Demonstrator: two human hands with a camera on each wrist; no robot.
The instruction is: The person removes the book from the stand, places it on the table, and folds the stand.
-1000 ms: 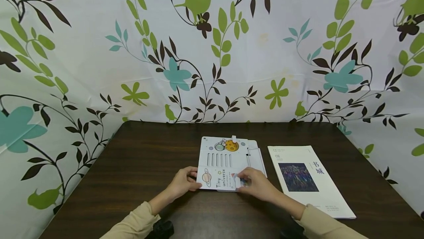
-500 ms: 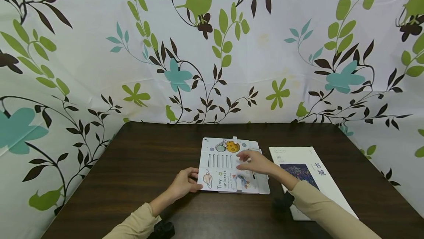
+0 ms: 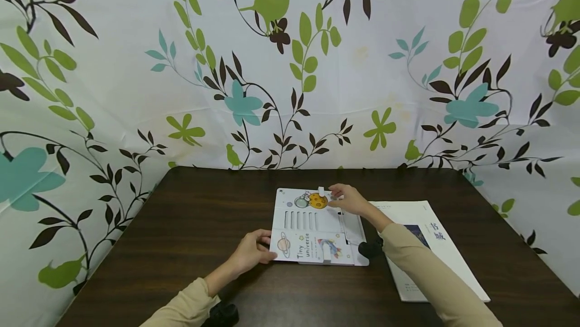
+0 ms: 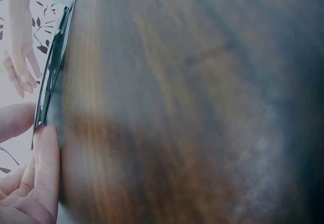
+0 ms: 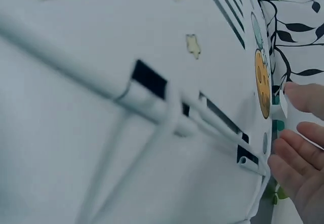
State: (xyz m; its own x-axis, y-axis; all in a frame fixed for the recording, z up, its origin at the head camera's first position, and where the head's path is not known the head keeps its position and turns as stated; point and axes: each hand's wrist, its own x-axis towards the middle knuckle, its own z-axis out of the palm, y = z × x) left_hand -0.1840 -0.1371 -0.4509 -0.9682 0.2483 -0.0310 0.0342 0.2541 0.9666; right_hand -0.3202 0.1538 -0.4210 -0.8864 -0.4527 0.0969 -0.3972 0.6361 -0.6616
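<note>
A white book stand [image 3: 294, 239] printed with planets and the words "Tiny universe" lies flat on the dark wooden table. My left hand [image 3: 252, 247] pinches its lower left edge; the left wrist view shows thumb and fingers [image 4: 48, 155] on either side of the thin panel. Over the upper right corner is my right hand [image 3: 349, 201], thumb and fingers apart, close to the white page clip [image 3: 321, 191] on the top edge. In the right wrist view, nothing is visible between those fingers. A second clip [image 3: 327, 252] sits at the lower edge. White wire rods [image 5: 66, 70] cross the panel.
A white book [image 3: 453, 269] with a dark picture lies to the right, partly hidden under the right sleeve [image 3: 426, 261]. The table [image 3: 204, 206] ends at the back against a leaf-patterned cloth [image 3: 317, 131]. A black wrist device [image 3: 222, 313] shows below the left sleeve.
My right hand has let go of the lower clip area and moved up across the stand to the top clip. The left hand keeps its place on the left edge.
</note>
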